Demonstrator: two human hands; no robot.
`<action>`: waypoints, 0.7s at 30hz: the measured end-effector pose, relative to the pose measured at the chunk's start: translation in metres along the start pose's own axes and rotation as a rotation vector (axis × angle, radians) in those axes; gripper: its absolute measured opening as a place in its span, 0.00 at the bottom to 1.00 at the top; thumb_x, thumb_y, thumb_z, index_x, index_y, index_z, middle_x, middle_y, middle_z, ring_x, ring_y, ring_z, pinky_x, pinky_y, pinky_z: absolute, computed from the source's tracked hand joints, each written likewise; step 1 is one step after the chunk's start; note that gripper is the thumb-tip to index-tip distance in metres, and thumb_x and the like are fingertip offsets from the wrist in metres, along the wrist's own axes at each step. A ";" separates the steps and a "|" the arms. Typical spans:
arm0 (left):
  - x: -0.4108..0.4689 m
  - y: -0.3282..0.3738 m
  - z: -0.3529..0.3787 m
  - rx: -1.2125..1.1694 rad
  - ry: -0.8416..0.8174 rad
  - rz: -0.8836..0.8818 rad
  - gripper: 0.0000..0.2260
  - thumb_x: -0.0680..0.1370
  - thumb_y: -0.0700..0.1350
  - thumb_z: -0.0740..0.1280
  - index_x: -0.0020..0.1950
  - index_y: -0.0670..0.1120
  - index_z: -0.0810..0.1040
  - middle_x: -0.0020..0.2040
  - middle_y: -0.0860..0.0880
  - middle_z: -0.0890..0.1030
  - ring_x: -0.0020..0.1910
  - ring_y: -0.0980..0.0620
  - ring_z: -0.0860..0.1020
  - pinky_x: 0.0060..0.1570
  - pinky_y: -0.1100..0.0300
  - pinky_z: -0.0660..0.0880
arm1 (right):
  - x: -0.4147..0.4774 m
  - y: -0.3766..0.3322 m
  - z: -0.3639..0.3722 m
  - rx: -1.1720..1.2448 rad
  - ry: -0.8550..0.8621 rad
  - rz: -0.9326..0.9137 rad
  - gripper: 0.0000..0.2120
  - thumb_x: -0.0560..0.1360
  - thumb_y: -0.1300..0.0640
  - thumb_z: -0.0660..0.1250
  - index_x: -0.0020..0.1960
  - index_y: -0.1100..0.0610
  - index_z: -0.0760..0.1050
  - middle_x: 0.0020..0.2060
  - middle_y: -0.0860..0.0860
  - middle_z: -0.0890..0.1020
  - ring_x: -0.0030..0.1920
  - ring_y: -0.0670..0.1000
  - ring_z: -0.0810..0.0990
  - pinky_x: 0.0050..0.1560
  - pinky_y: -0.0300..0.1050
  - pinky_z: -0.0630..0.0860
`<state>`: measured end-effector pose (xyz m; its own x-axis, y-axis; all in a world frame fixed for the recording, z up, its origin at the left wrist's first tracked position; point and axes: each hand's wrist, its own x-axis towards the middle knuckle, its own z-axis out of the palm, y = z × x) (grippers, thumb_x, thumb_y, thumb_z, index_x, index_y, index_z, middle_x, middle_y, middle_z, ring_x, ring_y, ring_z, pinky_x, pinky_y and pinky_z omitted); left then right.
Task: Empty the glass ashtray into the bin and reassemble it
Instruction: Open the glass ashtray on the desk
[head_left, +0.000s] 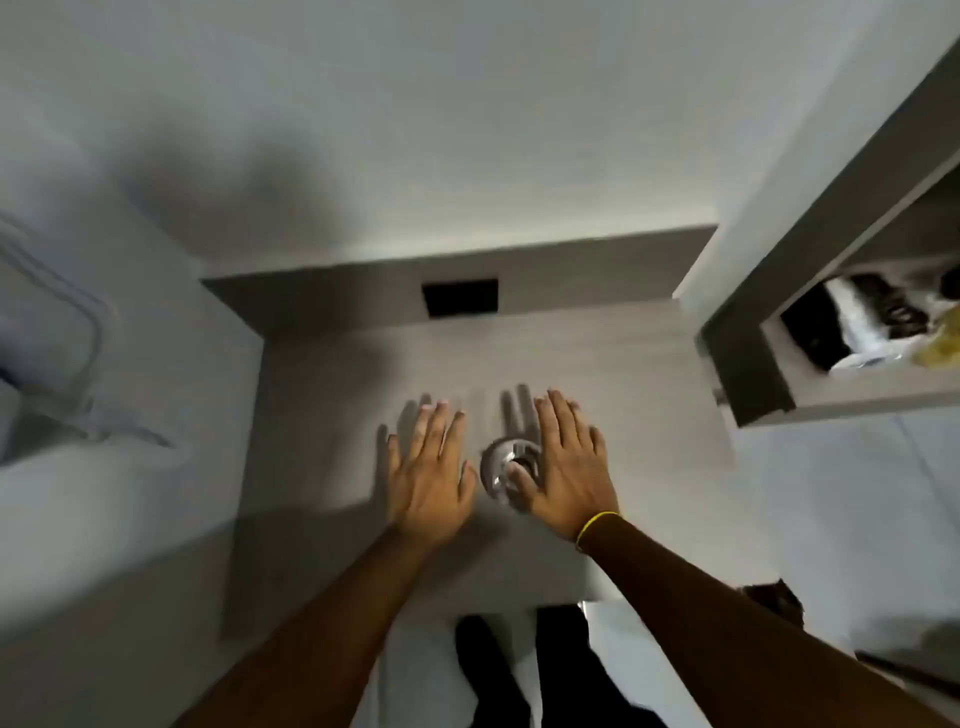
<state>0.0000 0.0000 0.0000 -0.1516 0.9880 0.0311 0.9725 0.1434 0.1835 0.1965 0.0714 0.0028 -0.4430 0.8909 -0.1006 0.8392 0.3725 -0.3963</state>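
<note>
A round glass ashtray (503, 464) with a notched rim sits on the grey side table (623, 374). My right hand (566, 457) hovers flat over its right part, fingers spread, thumb across the ashtray's centre; it holds nothing. My left hand (428, 470) is flat with fingers apart just left of the ashtray, apart from it. A yellow band circles my right wrist. The picture is blurred. No bin is clearly in view.
The table has a raised back ledge with a dark square opening (460, 297). A bed with white sheets (78, 415) lies to the left. An open grey drawer or shelf (841, 374) holding dark and white items juts out at right. My legs show below the table edge.
</note>
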 end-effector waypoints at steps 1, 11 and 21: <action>-0.009 -0.001 0.018 -0.017 -0.044 -0.047 0.31 0.80 0.51 0.64 0.83 0.45 0.69 0.85 0.42 0.67 0.85 0.40 0.64 0.77 0.28 0.63 | -0.006 0.007 0.015 0.017 -0.068 0.036 0.45 0.79 0.31 0.58 0.86 0.56 0.50 0.87 0.56 0.53 0.85 0.62 0.55 0.79 0.68 0.63; -0.066 -0.011 0.105 -0.005 -0.200 -0.096 0.32 0.82 0.55 0.58 0.86 0.47 0.63 0.88 0.41 0.60 0.87 0.38 0.58 0.78 0.28 0.54 | -0.045 0.035 0.074 0.057 -0.108 0.140 0.53 0.74 0.28 0.65 0.86 0.56 0.48 0.87 0.54 0.53 0.86 0.57 0.54 0.79 0.63 0.59; -0.068 -0.014 0.110 -0.063 -0.151 -0.110 0.32 0.83 0.59 0.57 0.86 0.48 0.64 0.87 0.42 0.61 0.87 0.39 0.57 0.80 0.29 0.52 | 0.009 -0.002 0.050 -0.065 -0.203 -0.020 0.50 0.64 0.38 0.71 0.82 0.54 0.60 0.83 0.56 0.62 0.81 0.60 0.63 0.68 0.61 0.70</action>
<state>0.0159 -0.0628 -0.1125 -0.2232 0.9647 -0.1399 0.9379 0.2517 0.2388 0.1753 0.0662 -0.0426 -0.5084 0.8151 -0.2776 0.8453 0.4111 -0.3412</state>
